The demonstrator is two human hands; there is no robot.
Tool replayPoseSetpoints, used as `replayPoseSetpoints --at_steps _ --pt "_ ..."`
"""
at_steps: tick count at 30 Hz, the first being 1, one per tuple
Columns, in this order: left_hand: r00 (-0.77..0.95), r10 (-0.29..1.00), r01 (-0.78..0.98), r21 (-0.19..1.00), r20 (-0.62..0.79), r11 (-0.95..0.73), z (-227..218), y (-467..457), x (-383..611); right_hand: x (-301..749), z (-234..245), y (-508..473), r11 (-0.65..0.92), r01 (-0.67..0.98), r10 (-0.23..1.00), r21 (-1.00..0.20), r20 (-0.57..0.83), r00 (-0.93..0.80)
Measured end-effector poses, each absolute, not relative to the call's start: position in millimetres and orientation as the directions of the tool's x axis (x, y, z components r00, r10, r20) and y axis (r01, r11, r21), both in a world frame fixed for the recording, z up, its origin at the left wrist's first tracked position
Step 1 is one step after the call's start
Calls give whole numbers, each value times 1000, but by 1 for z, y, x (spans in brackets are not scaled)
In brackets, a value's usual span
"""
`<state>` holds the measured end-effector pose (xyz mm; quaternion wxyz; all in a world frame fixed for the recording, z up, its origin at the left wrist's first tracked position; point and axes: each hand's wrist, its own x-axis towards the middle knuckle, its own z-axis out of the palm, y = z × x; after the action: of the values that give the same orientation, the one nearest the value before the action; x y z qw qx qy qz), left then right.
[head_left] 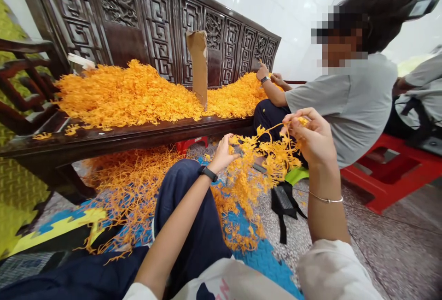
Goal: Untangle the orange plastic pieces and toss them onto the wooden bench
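A tangled cluster of thin orange plastic pieces (255,164) hangs between my hands, above my knee and the floor. My right hand (311,135) is raised, its thumb and fingers closed on the upper right end, where a thin strand stretches left. Lower down, my left hand (223,155) is closed on the cluster's left edge; its fingertips are partly hidden. Beyond them, a large heap of similar small orange pieces (131,97) covers the seat of a dark carved wooden bench (134,136). An upright cardboard strip (198,67) divides the heap.
Loose orange strands (138,185) are piled on the floor under the bench, over blue foam mats (276,263). A co-worker (345,97) sits at right, hands at the heap. A red stool (390,171) and a black strap (285,203) are nearby.
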<state>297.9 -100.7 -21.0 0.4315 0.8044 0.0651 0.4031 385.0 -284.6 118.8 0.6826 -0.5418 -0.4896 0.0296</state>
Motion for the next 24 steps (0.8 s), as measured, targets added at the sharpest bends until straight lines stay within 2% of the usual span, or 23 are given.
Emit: replayPoseSetpoints --at_steps 4,7,9,13,16,20,24 --pt "566 502 -260 720 653 -644 -22 -104 290 388 112 -283 303 324 715 -896 439 544" --pt "413 497 -233 616 763 -752 -17 -112 276 386 94 -273 245 136 772 -960 278 572" --pt "394 388 -186 485 834 -854 -15 -120 268 384 81 -264 237 28 803 -971 212 557" --pt "466 71 -172 169 882 -970 -20 -133 263 382 65 -246 271 -112 841 -956 178 512" --pt "459 -34 -119 24 888 -993 -29 -137 269 384 65 -238 284 -173 843 -943 160 514" --pt "491 -60 -70 -29 869 -997 -41 -136 280 381 69 -233 335 -172 828 -926 202 523" --pt "522 45 -79 101 852 -992 -50 -134 284 373 68 -231 305 -184 844 -935 175 507"
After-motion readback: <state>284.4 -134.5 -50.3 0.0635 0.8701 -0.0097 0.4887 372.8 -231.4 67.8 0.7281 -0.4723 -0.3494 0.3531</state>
